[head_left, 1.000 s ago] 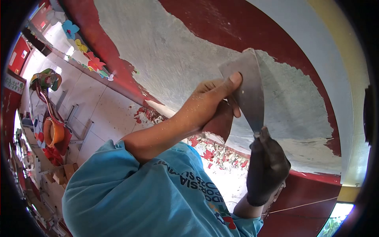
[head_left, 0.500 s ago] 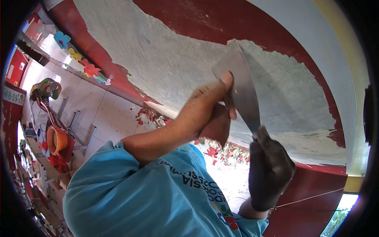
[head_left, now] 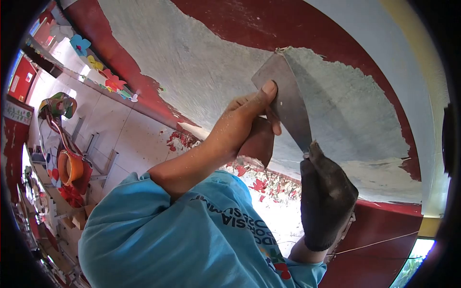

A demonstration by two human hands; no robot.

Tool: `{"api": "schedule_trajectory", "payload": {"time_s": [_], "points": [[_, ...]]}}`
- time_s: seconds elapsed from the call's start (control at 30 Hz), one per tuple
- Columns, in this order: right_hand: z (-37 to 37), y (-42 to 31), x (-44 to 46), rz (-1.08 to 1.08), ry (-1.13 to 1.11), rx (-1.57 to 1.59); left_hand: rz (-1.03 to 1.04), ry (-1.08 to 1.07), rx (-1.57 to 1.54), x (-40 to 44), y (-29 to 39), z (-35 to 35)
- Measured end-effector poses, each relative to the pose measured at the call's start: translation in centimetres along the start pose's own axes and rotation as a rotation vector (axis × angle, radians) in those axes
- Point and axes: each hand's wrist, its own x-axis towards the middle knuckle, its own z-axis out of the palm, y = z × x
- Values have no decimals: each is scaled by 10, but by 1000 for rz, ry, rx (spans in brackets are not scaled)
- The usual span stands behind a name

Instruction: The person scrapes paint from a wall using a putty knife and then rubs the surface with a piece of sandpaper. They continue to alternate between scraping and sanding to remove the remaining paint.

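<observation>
A metal scraper point(head_left: 288, 96) slants up across the wall, its wide blade end at the bare grey patch point(head_left: 336, 105) near the patch's upper red edge. Bare and closed on the blade, my left hand point(head_left: 245, 115) has its thumb flat on the near face and its other fingers partly behind. My right hand point(head_left: 329, 192), in a dark glove with bare fingertips, grips the narrow lower end; the handle is hidden inside the fist. Below my left hand is a dark reddish shape that I cannot make out.
Red paint point(head_left: 384, 235) surrounds the grey patch. Paint flakes point(head_left: 259, 185) litter the floor along the wall. Paper flowers point(head_left: 113, 80) line its edge at the upper left. An orange pot point(head_left: 71, 168) and metal-legged furniture stand at the left. A thin cord point(head_left: 374, 244) crosses the lower right.
Both hands and the scraper have shifted left and slightly up in view. The grip stays the same, and the camera view has moved a little.
</observation>
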Motion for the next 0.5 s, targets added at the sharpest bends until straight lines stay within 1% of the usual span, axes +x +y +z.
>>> {"api": "schedule_trajectory", "payload": {"time_s": [0.03, 0.07, 0.13, 0.17, 0.23, 0.27, 0.33, 0.37, 0.43, 0.5], "points": [[-2, -1, 0, -1, -17, -21, 48, 83, -4, -2, -2, 8], [-3, 0, -4, 5, -24, -16, 42, 91, -3, -4, -7, 10], [-4, 3, -6, -22, 20, 1, -9, 103, -73, -6, -8, 13], [-4, 2, -2, -35, 22, 4, -67, 62, 25, -6, -6, 11], [-7, -3, 0, 35, -7, 14, -21, 81, 8, -2, 2, 4], [1, -4, 2, 109, -7, 62, 6, 93, 0, -1, 3, 2], [2, -1, 2, 32, 3, -4, 38, 59, 28, 1, 2, 4], [0, 1, -1, 34, -3, 0, 50, 89, -19, 0, -3, 9], [-2, 5, -5, -29, 15, -8, 75, 118, -67, -2, -5, 10], [-4, 0, 2, -32, 4, -16, -22, 45, -29, -3, -5, 9]]}}
